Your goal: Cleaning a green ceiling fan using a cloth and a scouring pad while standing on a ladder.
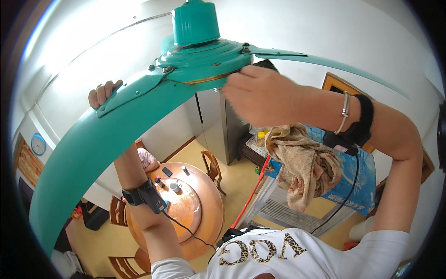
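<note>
A green ceiling fan hangs before me, its round motor housing (209,62) at the top centre. My left hand (104,93) grips the edge of the near fan blade (87,139), fingers curled over its far side. My right hand (259,94) is at the right side of the housing, slightly blurred, its fingers bent against the lower rim. A dark thing (266,65) shows just behind that hand; whether the hand holds it I cannot tell. Another blade (334,64) extends to the right. Below my right forearm a crumpled, stained beige cloth (306,167) hangs.
An aluminium stepladder (289,211) stands below, a blue printed sheet (359,181) at its top and a red pole (251,193) beside it. Lower down are a round wooden table (212,216), chairs (210,167) and a seated person (148,158). Cords hang from both wrist devices.
</note>
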`<state>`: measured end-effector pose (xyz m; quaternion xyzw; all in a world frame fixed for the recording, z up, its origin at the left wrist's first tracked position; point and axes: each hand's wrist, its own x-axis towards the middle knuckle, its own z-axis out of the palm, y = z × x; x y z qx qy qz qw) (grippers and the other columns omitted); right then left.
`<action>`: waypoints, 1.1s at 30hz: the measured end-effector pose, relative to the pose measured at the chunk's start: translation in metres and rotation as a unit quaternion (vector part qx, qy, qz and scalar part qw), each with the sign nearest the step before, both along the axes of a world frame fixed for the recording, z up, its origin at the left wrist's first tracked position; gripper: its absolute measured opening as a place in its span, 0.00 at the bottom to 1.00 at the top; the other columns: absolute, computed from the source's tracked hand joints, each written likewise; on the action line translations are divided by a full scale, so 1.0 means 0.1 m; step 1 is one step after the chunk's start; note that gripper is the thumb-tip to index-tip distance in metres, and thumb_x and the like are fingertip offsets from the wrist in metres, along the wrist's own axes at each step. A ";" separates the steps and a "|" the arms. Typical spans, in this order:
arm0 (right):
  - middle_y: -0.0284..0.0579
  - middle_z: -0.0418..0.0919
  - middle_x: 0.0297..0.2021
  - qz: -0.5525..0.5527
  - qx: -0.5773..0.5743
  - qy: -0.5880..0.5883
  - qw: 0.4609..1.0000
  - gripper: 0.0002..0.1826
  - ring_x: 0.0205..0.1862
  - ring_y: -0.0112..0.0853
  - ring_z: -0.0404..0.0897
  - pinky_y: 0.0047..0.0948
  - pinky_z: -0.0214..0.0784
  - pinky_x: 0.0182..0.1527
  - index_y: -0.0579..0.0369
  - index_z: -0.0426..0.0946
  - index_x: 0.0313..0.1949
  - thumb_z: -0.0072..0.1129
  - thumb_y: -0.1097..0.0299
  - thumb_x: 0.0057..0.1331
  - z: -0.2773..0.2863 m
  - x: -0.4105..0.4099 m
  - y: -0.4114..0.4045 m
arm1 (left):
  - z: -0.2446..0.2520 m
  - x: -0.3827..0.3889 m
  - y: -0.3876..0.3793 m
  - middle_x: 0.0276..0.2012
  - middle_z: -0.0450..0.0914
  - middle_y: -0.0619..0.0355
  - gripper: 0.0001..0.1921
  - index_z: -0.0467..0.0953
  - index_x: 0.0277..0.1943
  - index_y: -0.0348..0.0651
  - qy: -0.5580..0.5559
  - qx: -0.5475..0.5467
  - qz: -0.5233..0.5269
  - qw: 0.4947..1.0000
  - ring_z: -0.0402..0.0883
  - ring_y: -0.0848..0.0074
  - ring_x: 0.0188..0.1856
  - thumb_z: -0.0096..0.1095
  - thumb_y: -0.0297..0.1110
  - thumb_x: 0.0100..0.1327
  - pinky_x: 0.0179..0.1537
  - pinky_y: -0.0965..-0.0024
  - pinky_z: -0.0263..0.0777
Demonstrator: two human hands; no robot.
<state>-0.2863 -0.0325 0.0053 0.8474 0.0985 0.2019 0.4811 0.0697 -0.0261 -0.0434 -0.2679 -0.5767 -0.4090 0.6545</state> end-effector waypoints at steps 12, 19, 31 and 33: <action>0.46 0.72 0.33 0.103 -0.092 -0.092 0.986 0.14 0.33 0.32 0.68 0.25 0.64 0.30 0.68 0.74 0.27 0.53 0.69 0.42 -0.04 0.05 0.00 | 0.00 -0.03 0.01 0.20 0.66 0.66 0.13 0.68 0.22 0.49 0.014 0.002 0.040 0.999 0.65 0.78 0.33 0.46 0.30 0.64 0.55 0.64 0.56; 0.46 0.72 0.35 0.041 -0.066 -0.103 0.992 0.12 0.35 0.34 0.68 0.27 0.63 0.33 0.62 0.76 0.23 0.54 0.67 0.40 -0.08 0.32 0.08 | 0.02 -0.01 -0.06 0.20 0.64 0.67 0.12 0.67 0.23 0.50 -0.027 -0.045 0.020 0.998 0.65 0.78 0.34 0.44 0.30 0.64 0.55 0.62 0.56; 0.41 0.67 0.37 -0.017 -0.099 -0.096 0.990 0.19 0.33 0.29 0.65 0.25 0.57 0.33 0.66 0.72 0.43 0.52 0.70 0.52 -0.13 0.20 -0.07 | -0.03 0.11 -0.10 0.21 0.66 0.65 0.10 0.68 0.23 0.50 -0.020 -0.024 0.049 0.998 0.68 0.75 0.36 0.55 0.33 0.60 0.58 0.60 0.59; 0.42 0.68 0.37 -0.011 -0.115 -0.109 0.987 0.18 0.33 0.29 0.66 0.26 0.59 0.34 0.63 0.72 0.44 0.51 0.70 0.52 -0.10 0.17 -0.12 | -0.05 0.16 -0.02 0.21 0.66 0.65 0.09 0.68 0.23 0.50 -0.012 -0.023 0.059 0.998 0.67 0.75 0.36 0.54 0.32 0.60 0.58 0.59 0.60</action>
